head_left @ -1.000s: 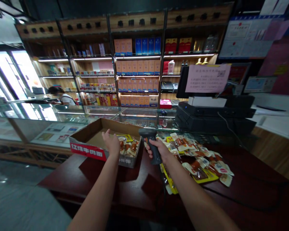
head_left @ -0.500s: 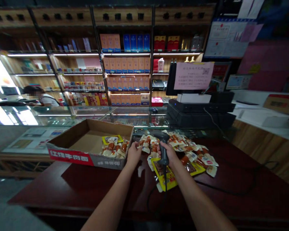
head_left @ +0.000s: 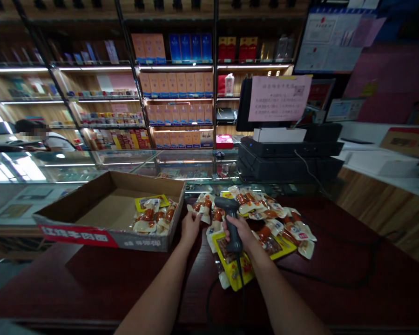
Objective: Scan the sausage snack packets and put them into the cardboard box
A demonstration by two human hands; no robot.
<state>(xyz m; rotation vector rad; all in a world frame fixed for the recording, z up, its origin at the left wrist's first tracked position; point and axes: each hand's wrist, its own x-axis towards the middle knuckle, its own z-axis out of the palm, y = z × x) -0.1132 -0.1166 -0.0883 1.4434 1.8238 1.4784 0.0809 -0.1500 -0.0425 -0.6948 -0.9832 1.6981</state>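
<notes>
Right hand [head_left: 238,231] wrapped firmly round the grip of a black corded barcode scanner [head_left: 233,222], long axis close to upright with a slight lean, nose at the top aimed left toward the other hand's side, butt end down over the packets, and a black cord [head_left: 240,274] dropping from it toward the near edge of the dark red worktop [head_left: 56,284]. Left hand [head_left: 191,228] just beside it, palm down, fingertips on the near edge of a loose heap of sealed meat-snack packets [head_left: 265,218]; can't quite tell if those fingers are actually gripping anything. Hands apart but close, no contact with each other. Heap sprawled across the worktop right under and past both hands, with a yellow-backed packet [head_left: 232,263] sticking out toward the person. Off to the left, an open shallow cardboard box [head_left: 73,237] with a red printed label along its front, sitting at an angle, and a small bunch of the same packets [head_left: 153,216] piled in its right end, close to the left hand. Farther back, a glass display counter [head_left: 73,165], black till gear [head_left: 286,158] with a white box on top, and well-stocked shelves [head_left: 176,83] of boxed goods. Another person [head_left: 45,137] in a white top over at far left, behind the glass.
</notes>
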